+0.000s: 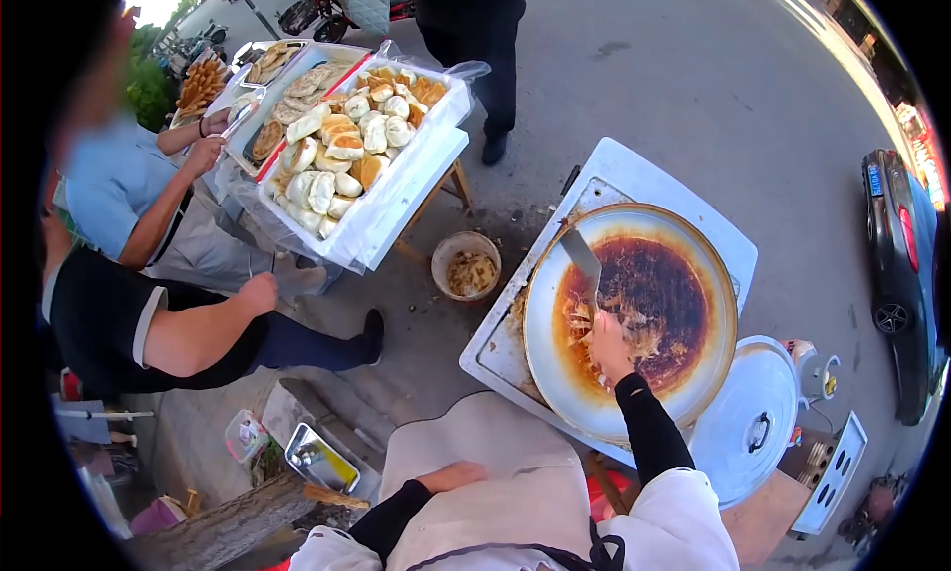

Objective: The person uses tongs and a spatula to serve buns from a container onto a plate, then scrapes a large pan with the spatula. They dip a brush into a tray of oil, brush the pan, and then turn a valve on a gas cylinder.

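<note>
My right hand is closed around a metal spatula over the large round pan. The spatula's wide blade points toward the far left rim. Dark brown burnt residue covers the middle of the pan, and pale scraps lie around my hand. Much of the spatula's handle is hidden by my fingers. My left hand lies against the front of my beige apron, its fingers stretched out with nothing in them.
A large lid leans beside the pan. A bucket of scraps stands on the ground to the left. Beyond it, a tray of buns sits on a stand. Two people work at the left; another person stands behind the tray. A dark car is at right.
</note>
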Available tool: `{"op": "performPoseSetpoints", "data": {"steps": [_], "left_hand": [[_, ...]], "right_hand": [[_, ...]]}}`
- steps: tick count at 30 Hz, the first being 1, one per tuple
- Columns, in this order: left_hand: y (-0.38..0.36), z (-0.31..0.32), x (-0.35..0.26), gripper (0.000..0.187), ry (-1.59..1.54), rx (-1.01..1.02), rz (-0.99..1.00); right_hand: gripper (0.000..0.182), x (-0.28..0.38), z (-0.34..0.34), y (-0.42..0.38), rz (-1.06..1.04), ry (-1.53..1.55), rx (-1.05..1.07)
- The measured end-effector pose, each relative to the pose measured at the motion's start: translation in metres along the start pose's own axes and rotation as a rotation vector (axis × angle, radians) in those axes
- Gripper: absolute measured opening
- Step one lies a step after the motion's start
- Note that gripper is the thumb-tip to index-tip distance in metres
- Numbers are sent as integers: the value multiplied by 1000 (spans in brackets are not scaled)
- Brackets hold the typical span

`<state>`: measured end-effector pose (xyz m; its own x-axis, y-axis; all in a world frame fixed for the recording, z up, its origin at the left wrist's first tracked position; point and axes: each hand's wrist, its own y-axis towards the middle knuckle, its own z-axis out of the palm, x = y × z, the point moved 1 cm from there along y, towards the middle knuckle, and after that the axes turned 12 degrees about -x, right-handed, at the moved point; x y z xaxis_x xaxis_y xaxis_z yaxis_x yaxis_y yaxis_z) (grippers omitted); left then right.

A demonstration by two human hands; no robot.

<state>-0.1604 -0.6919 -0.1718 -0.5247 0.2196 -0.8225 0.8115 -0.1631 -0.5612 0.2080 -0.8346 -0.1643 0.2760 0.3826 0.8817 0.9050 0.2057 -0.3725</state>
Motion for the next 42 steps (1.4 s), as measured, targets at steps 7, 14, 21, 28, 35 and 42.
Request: {"op": "performPoseSetpoints", "data": {"steps": [7, 14, 21, 28, 35, 42], "left_hand": [[19, -2, 10, 34, 99, 128, 16], [24, -8, -18, 45, 83, 193, -28], [24, -8, -15, 28, 174, 268, 70], [17, 2, 8, 28, 152, 212, 9], [9, -5, -29, 31, 181, 177, -58], [16, 2, -16, 21, 129, 127, -9]], "right_hand": [[25, -15, -47, -66, 380, -2, 413], [32, 3, -6, -95, -17, 55, 318], [37, 37, -71, -108, -530, -591, -145], [33, 11, -121, -67, -514, -964, -77], [33, 43, -66, 30, -575, -1020, 10], [32, 10, -73, 37, -674, -809, -104]]}}
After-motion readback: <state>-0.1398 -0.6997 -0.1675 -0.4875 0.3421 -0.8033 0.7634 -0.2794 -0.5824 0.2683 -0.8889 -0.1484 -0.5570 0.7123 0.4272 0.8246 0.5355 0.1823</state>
